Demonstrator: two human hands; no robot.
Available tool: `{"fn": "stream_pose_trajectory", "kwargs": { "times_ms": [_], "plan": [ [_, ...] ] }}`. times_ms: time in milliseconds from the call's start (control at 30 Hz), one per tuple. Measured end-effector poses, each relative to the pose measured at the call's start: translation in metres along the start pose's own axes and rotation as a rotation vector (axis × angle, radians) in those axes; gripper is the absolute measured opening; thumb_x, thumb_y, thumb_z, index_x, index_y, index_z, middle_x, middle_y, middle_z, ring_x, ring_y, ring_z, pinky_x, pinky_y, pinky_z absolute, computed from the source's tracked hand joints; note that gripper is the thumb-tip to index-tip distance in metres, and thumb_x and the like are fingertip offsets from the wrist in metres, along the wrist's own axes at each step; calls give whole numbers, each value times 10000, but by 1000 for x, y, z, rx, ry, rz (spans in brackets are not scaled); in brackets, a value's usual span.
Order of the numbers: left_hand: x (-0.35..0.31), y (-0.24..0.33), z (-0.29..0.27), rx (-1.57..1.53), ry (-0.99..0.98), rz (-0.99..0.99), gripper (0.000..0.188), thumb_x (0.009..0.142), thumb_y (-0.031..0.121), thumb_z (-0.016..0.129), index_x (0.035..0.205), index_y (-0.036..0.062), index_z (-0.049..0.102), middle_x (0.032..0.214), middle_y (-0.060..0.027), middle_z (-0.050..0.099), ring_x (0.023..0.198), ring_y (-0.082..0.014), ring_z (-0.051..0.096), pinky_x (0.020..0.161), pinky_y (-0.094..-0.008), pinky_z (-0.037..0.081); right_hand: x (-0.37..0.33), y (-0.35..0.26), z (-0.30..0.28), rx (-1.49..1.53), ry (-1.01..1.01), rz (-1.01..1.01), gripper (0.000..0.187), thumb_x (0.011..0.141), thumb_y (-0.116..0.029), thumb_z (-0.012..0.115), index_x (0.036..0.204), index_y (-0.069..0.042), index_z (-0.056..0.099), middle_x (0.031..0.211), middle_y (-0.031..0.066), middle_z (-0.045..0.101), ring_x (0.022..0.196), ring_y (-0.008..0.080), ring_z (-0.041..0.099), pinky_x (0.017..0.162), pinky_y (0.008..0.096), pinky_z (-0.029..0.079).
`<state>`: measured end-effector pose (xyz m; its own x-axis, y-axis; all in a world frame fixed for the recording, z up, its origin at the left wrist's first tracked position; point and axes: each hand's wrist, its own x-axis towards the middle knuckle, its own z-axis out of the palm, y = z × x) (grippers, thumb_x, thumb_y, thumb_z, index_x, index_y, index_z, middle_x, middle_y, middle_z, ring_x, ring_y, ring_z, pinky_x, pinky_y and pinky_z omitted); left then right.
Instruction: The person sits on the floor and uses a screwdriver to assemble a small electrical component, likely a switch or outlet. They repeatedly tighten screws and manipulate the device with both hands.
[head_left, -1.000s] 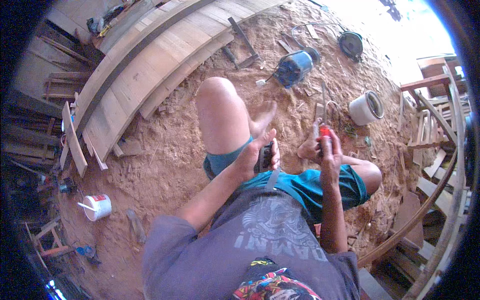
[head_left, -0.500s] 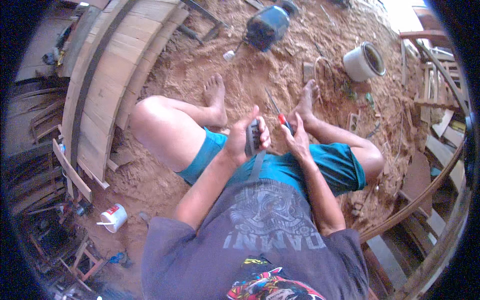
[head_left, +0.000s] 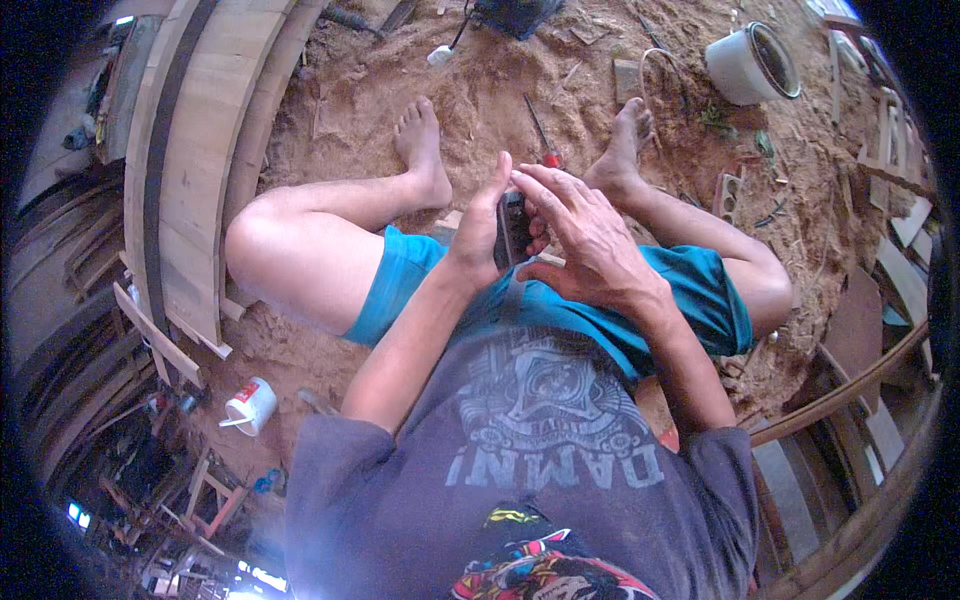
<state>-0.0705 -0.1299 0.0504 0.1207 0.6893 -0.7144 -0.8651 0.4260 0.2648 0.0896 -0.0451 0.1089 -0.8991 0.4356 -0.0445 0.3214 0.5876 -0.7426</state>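
Note:
My left hand (head_left: 478, 232) is closed around a small dark grey block-like object (head_left: 514, 232), its thumb pointing up along one side. The object's exact kind cannot be made out. My right hand (head_left: 585, 240) reaches across from the right, fingertips at the object's top and thumb near its lower end, seeming to grip it. Just beyond the hands is a screwdriver (head_left: 540, 135) with a red handle, its thin shaft pointing away. The rest of its handle is hidden behind my right hand. Both hands are above my teal shorts (head_left: 690, 290), between my bent legs.
Wooden planks (head_left: 190, 190) rise at the left. A white bucket (head_left: 750, 65) stands far right, a smaller white tub (head_left: 250, 405) at lower left. At the top are a dark rounded object (head_left: 517, 12) and a corded white plug (head_left: 439, 55). Wood scraps (head_left: 880, 330) crowd the right.
The right hand has moved left onto the dark object and seems to have let go of the screwdriver, which now shows beyond the hands. The whole view has shifted a little.

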Motion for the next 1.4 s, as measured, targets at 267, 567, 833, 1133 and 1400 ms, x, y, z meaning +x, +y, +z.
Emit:
{"fn": "stream_pose_trajectory", "kwargs": {
  "times_ms": [267,567,833,1133,1400],
  "plan": [
    [0,-8,-4,47,-80,1,737,1000,807,451,1117,116,680,839,-54,711,638,-161,694,524,-295,557,-3,0,6,-99,5,-48,979,682,-195,922,1528,-41,454,1512,165,543,1400,378,533,1111,493,467],
    [-4,-6,-1,31,-120,-16,774,1010,784,457,1244,80,675,987,-94,756,774,-199,759,640,-351,647,-7,-4,9,-116,16,-47,900,715,-199,889,1497,-25,480,1477,191,563,1388,388,544,1114,494,465],
    [-2,-8,-1,-7,-125,-36,752,1021,761,469,1248,74,677,1034,-96,756,836,-205,767,675,-367,650,-10,-4,9,-141,-4,-22,895,729,-208,881,1498,-3,473,1487,207,558,1399,396,533,1126,497,456],
    [-1,-9,1,30,-119,-50,715,1034,736,479,1237,83,689,1004,-91,757,806,-202,762,657,-355,644,-13,-2,11,-153,5,-33,920,722,-205,875,1511,13,456,1481,220,557,1390,406,534,1131,501,453],
    [2,-10,3,44,-119,-70,700,1029,736,491,1219,94,698,1004,-80,763,808,-197,768,661,-357,647,-15,-1,13,-163,20,-14,919,727,-214,870,1513,15,453,1482,220,556,1395,403,529,1136,497,450]
  ]
}}
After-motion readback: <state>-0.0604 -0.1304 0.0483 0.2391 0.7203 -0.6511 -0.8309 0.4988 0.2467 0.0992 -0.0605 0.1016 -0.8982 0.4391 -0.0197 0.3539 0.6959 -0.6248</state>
